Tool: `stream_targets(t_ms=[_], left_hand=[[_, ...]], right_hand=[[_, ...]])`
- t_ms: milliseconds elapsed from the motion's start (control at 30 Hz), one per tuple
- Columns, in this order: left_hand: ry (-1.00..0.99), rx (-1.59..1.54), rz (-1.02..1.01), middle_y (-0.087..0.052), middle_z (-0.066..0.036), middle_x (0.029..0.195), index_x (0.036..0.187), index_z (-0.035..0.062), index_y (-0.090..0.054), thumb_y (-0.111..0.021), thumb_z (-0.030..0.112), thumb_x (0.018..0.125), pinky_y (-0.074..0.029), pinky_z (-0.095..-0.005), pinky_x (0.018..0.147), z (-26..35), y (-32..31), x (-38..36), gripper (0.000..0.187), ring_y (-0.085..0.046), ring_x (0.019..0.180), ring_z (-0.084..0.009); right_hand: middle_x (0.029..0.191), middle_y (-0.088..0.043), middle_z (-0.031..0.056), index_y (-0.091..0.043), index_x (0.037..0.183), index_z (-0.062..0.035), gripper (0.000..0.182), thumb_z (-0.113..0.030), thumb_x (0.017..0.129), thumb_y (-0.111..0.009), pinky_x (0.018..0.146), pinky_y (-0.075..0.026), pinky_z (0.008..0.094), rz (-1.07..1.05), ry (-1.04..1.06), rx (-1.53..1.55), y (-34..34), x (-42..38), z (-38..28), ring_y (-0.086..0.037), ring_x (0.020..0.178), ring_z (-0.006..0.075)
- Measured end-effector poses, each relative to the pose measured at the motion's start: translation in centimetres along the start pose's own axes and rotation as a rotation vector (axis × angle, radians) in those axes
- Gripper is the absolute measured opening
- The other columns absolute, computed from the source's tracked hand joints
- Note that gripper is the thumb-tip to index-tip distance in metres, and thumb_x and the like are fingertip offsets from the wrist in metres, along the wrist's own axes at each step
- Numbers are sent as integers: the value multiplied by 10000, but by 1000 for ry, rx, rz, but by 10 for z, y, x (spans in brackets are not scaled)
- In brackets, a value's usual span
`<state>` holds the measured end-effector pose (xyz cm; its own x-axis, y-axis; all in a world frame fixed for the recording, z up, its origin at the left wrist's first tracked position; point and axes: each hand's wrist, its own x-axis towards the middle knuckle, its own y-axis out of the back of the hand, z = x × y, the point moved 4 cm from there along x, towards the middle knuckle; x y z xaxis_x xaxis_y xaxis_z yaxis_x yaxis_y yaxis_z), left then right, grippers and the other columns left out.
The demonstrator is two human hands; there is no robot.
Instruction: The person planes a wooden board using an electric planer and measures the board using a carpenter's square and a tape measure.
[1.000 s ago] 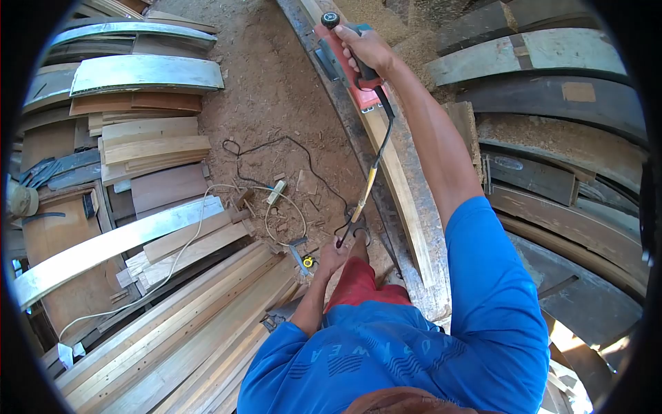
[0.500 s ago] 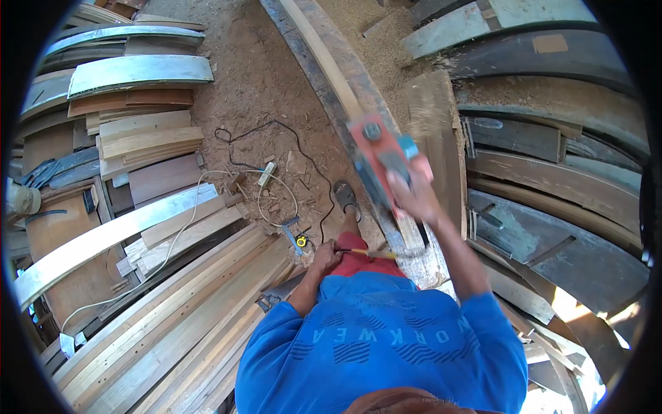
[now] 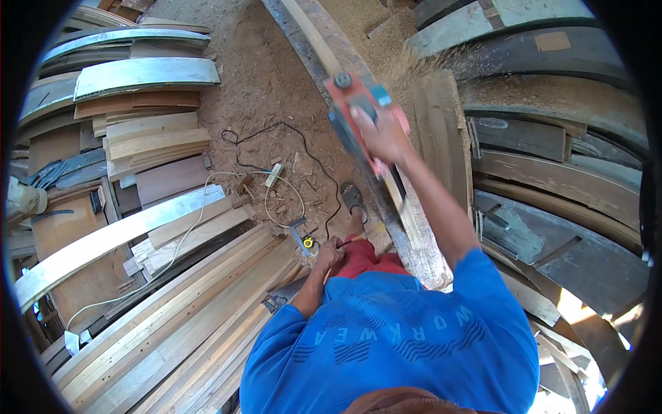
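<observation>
My right hand (image 3: 383, 136) grips the handle of a red electric planer (image 3: 356, 96), which has a dark round knob at its front and a teal part on its side. The planer rests on a long, narrow strip of wood (image 3: 310, 31) lying along a worn bench plank (image 3: 426, 263). Near my left thigh, my left hand (image 3: 331, 252) is closed around a thin cord (image 3: 355, 239), part of it yellowish; its run towards the planer is blurred. Wood shavings (image 3: 420, 61) spray from the planer's right side.
Stacked boards (image 3: 158, 148) line the left, and long planks (image 3: 172, 310) lie at lower left. More boards (image 3: 552, 165) stand at right. On the dirt floor are a black cable (image 3: 321, 165), a power strip (image 3: 274, 175), a yellow tape measure (image 3: 308, 243) and a square (image 3: 298, 238).
My right hand has pushed the planer forward along the wood strip, up and left in view. The cord by my left hand has shifted, and the shavings spray further away.
</observation>
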<state>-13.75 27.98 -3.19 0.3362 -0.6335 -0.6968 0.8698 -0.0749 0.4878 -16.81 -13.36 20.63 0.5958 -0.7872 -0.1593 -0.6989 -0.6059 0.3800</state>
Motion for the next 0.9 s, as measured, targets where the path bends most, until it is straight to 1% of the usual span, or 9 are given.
stream_targets(t_ms=[133,200,300,400,500,533,700,767,900], left_hand=[[-13,50,132,-680,-269,930,1054,8,-638,-619,231,840,-528,-469,817,7,19,7,309,-677,914,-428],[-41,72,166,-674,-269,924,1054,10,-630,-615,241,855,-523,-472,807,9,25,17,304,-664,905,-441],[-73,19,187,-680,-247,937,1058,16,-627,-614,265,870,-519,-463,802,15,36,10,312,-664,900,-424],[9,77,157,-700,-251,940,1066,9,-655,-617,234,848,-537,-459,818,18,32,-7,315,-688,916,-410],[27,33,102,-717,-230,983,1087,10,-657,-654,248,852,-545,-441,848,6,9,-25,334,-695,943,-393],[30,67,57,-717,-225,1016,1087,9,-653,-692,267,847,-543,-441,879,10,6,-34,355,-688,982,-390],[-91,262,-109,-710,-230,1026,1088,13,-644,-707,269,827,-520,-480,907,-14,-39,-38,371,-671,1014,-397],[-141,297,-148,-707,-225,1031,1082,23,-643,-708,271,820,-510,-486,920,-12,-49,-39,367,-663,1025,-398],[-225,371,-204,-697,-215,1065,1069,41,-642,-710,293,813,-499,-481,941,-6,-67,-44,365,-645,1052,-396]], right_hand=[[600,-593,24,-592,759,-73,563,-600,957,-571,456,-392,313,-170,-96,40,-17,131,-16,-531,478,117],[575,-544,3,-594,744,-69,545,-569,959,-593,448,-384,302,-142,-23,164,-9,139,-44,-510,471,108],[568,-575,28,-654,923,-26,550,-575,933,-614,489,-432,363,-164,73,370,-28,158,-12,-552,532,128],[442,-335,-14,-379,503,-149,678,-602,978,-548,352,-204,326,-257,-356,316,8,67,-45,-285,341,123],[558,-517,-14,-592,776,-75,483,-516,973,-603,448,-380,289,-167,-74,251,-4,33,17,-486,456,100],[577,-524,-15,-622,888,-68,427,-482,990,-593,456,-389,290,-156,-53,218,5,1,21,-470,459,87],[664,-557,-3,-606,1170,-25,442,-435,1007,-573,537,-438,289,-163,-14,145,45,-195,61,-542,582,95],[891,-676,146,-540,1344,12,567,-424,985,-587,784,-526,386,-152,-58,72,69,-271,59,-665,848,230],[1116,-683,255,-506,1378,35,560,-337,967,-585,950,-499,427,-131,-120,128,77,-387,92,-663,1037,320]])
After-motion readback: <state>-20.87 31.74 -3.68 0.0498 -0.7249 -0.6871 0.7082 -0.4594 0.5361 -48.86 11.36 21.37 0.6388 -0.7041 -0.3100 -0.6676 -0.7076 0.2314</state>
